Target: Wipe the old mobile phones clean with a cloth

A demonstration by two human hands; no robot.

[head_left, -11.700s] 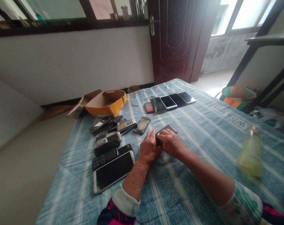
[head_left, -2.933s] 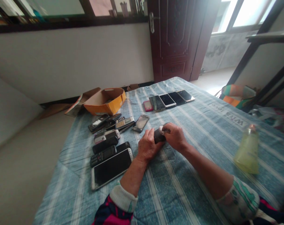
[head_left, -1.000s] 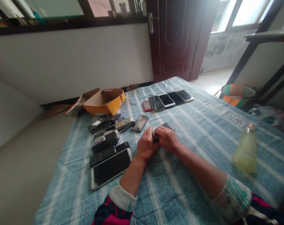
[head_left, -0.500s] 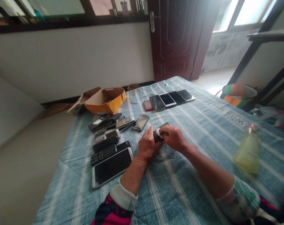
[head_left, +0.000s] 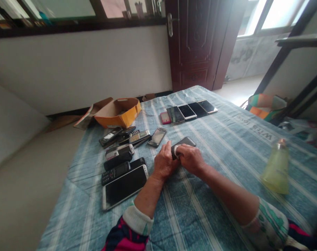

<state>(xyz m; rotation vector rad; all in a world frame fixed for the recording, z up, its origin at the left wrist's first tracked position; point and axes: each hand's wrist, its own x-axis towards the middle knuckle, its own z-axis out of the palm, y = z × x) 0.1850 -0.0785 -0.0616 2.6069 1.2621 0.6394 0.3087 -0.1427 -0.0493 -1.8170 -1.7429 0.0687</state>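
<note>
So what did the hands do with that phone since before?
The left hand and right hand kept hold of the dark phone. Earlier it was tipped up between them; now it lies low again, far end poking out past the right hand, which presses a white wad on it. The phone pile, orange box and bottle stayed put.

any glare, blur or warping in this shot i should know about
Head view: the window at top right is blown out; the row of phones catches pale glare; the yellow-green bottle is smeared soft; wide-angle warping leans the door; the left hand gripping the dark phone and the right hand with its white cloth are evenly lit, fairly sharp.
</note>
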